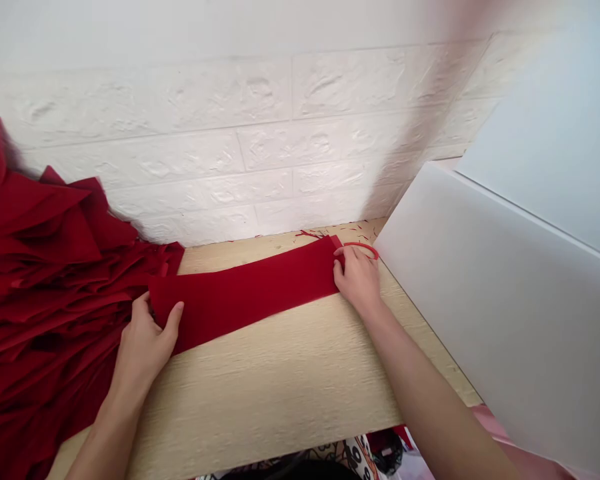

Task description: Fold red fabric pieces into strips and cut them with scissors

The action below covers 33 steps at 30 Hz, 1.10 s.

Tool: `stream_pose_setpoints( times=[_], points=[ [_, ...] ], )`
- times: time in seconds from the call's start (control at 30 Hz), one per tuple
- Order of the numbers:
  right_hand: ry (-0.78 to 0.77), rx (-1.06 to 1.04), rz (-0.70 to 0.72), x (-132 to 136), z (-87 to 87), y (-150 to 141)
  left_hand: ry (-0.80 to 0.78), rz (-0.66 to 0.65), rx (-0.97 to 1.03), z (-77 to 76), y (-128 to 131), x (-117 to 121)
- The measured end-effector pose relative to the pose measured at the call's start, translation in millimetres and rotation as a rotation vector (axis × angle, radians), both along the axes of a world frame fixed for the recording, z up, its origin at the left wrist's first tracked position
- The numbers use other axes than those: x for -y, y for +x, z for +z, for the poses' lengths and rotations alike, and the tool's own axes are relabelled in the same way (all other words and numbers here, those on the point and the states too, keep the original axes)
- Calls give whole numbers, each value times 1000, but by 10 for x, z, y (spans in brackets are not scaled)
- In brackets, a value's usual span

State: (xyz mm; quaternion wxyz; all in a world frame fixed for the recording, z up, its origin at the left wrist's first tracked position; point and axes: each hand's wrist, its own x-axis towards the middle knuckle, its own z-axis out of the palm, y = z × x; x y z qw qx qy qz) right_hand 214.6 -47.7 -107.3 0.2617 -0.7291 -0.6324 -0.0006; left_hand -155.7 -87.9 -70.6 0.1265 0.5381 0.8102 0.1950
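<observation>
My left grip (143,347) was closed on one end of the red cloth strip (240,297) lying on the bench (280,400) by the big red pile (45,267), and my right grip (359,280) was closed on the other end to hold it flat and straight.

Two bare forearms enter the frame from the bottom edge: the left forearm (105,437) at the lower left and the longer right forearm (430,393) at the lower right. Each narrows to a slim wrist and ends in a bare hand, the left hand (143,350) and the right hand (359,280). The left thumb (173,320) shows a short nail.
</observation>
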Motion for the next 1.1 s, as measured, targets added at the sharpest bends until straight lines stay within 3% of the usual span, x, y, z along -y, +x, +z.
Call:
stream_pose_setpoints(
  times=[0.1, 0.2, 0.37, 0.53, 0.7, 0.83, 1.1],
  points=[
    [26, 26, -62, -25, -16, -8, 167, -82, -55, 83, 39, -65],
    [77, 78, -79, -29, -26, -10, 346, -150, -183, 269, 65, -245],
    [63, 110, -160, 1, -32, 10, 234, -146, -140, 505, 66, -490],
    [81, 90, -137, 60, 0, 16, 173, -87, -177, 339, 67, -472],
    [19, 117, -175, 95, 51, 7, 238, -158, -146, 172, 51, -449],
    [-2, 98, -153, 61, 17, 37, 334, -210, -157, 187, -5, -456],
    [127, -29, -30, -17, -27, 79, 586, -162, -152, 319, -28, -310]
  ],
)
